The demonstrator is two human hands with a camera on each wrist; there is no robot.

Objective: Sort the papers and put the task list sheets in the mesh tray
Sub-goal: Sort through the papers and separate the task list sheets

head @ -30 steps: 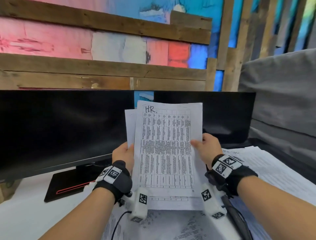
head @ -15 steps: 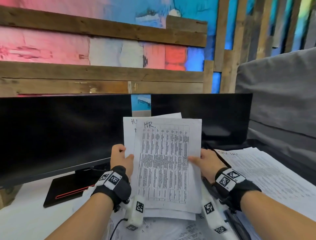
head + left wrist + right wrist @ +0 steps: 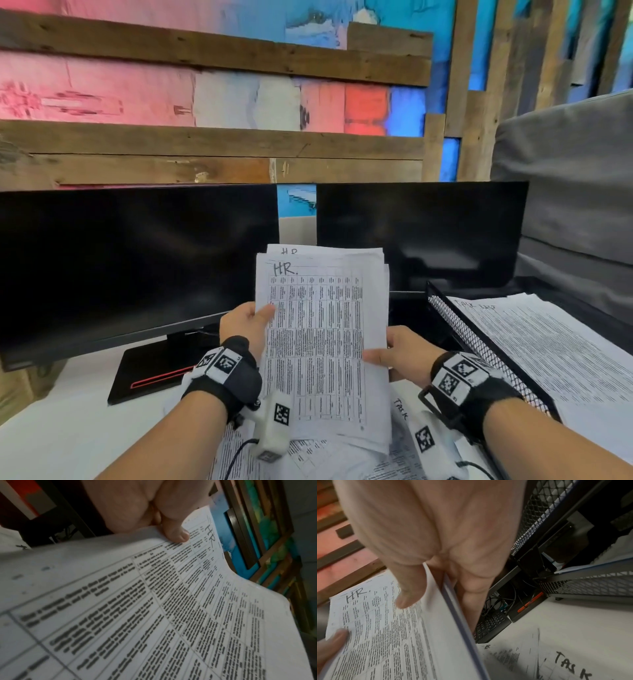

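Note:
I hold a small stack of printed sheets marked "HR" (image 3: 318,342) upright in front of me, between both hands. My left hand (image 3: 246,322) pinches its left edge, thumb on the front (image 3: 176,535). My right hand (image 3: 397,356) pinches the right edge, thumb on the front and fingers behind (image 3: 412,588). The black mesh tray (image 3: 479,346) stands at the right and carries sheets headed "TASK LIST" (image 3: 534,342). More papers lie on the desk below, one marked "TASK" (image 3: 571,662) and one marked "HR" (image 3: 501,654).
Two dark monitors (image 3: 130,267) stand at the back of the white desk (image 3: 51,435), the left one on a black base with a red stripe (image 3: 154,377). A black keyboard (image 3: 489,626) lies under the right monitor. A grey cushion (image 3: 575,192) is at the right.
The HR stack has come down lower, toward the desk, with both hands still on it. The front sheet now lies squared on the sheets behind. The mesh tray has come into view.

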